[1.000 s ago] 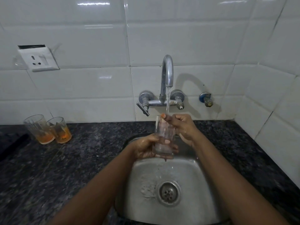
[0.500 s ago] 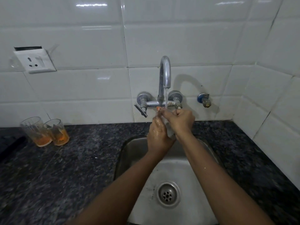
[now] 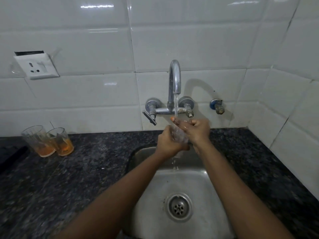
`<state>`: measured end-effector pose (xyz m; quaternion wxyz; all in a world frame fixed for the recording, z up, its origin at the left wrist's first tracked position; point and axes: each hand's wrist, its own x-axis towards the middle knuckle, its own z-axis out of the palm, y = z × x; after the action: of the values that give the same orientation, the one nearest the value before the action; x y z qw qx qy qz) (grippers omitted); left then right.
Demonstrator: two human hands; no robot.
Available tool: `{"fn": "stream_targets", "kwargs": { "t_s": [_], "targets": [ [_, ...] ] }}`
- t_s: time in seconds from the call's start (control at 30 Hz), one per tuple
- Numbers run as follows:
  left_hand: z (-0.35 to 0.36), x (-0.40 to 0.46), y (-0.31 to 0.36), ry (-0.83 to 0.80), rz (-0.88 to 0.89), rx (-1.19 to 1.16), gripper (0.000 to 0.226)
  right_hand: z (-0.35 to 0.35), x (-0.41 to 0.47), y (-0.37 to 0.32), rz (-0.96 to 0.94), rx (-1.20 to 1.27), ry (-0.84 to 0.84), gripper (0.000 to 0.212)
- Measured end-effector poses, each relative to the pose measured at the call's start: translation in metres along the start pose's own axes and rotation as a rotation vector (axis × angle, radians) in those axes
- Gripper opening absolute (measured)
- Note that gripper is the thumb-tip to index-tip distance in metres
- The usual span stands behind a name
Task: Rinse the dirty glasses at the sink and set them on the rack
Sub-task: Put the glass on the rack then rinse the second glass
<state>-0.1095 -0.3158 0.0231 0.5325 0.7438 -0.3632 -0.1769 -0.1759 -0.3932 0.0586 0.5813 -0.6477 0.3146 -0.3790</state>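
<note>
I hold a clear glass (image 3: 179, 135) right under the tap (image 3: 174, 78), above the back edge of the sink (image 3: 188, 183). My left hand (image 3: 168, 144) is wrapped around its lower body, fingers closed on it; my right hand (image 3: 196, 129) is closed over its upper part and rim, one fingertip in the stream. Water (image 3: 176, 106) runs from the tap onto the glass and drips off below my hands. Well to the left of the tap, two dirty glasses (image 3: 48, 140) with orange dregs stand touching each other on the dark counter (image 3: 86, 169), against the tiled wall.
</note>
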Motion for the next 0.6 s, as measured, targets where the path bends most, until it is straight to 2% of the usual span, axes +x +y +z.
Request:
{"fn": "stream_targets", "kwargs": {
  "t_s": [0.03,0.1,0.17,0.23,0.3,0.33,0.4,0.5,0.57,0.6],
  "targets": [
    [0.004,-0.005,-0.002,0.104,0.049,0.079,0.071,0.006,-0.003,-0.001,-0.009,-0.066,0.061,0.051],
    [0.007,-0.011,-0.009,0.174,0.149,0.217,0.089,0.016,-0.010,-0.002,-0.043,-0.164,0.148,0.049],
    [0.003,-0.017,-0.015,0.196,0.232,0.325,0.101,0.020,-0.016,0.002,-0.033,-0.071,0.103,0.044],
    [-0.007,-0.019,-0.020,0.246,0.365,0.519,0.104,0.018,-0.021,0.010,0.126,0.312,-0.022,0.039],
    [-0.019,-0.023,-0.022,0.271,0.474,0.783,0.103,0.015,-0.013,0.027,0.328,0.735,-0.021,0.039],
    [-0.025,-0.026,-0.022,0.282,0.531,0.897,0.104,0.014,-0.010,0.037,0.411,0.849,-0.010,0.037],
    [-0.036,-0.032,-0.022,0.296,0.699,1.097,0.109,0.019,-0.009,0.052,0.511,0.828,-0.062,0.031],
    [-0.046,-0.037,-0.021,0.281,0.892,1.327,0.100,0.034,-0.023,0.058,0.511,0.650,-0.187,0.024],
    [-0.050,-0.039,-0.024,0.244,0.918,1.434,0.101,0.045,-0.026,0.059,0.604,0.529,-0.219,0.040],
    [-0.052,-0.042,-0.027,0.231,0.909,1.470,0.104,0.047,-0.023,0.059,0.622,0.386,-0.283,0.045]
  ]
}}
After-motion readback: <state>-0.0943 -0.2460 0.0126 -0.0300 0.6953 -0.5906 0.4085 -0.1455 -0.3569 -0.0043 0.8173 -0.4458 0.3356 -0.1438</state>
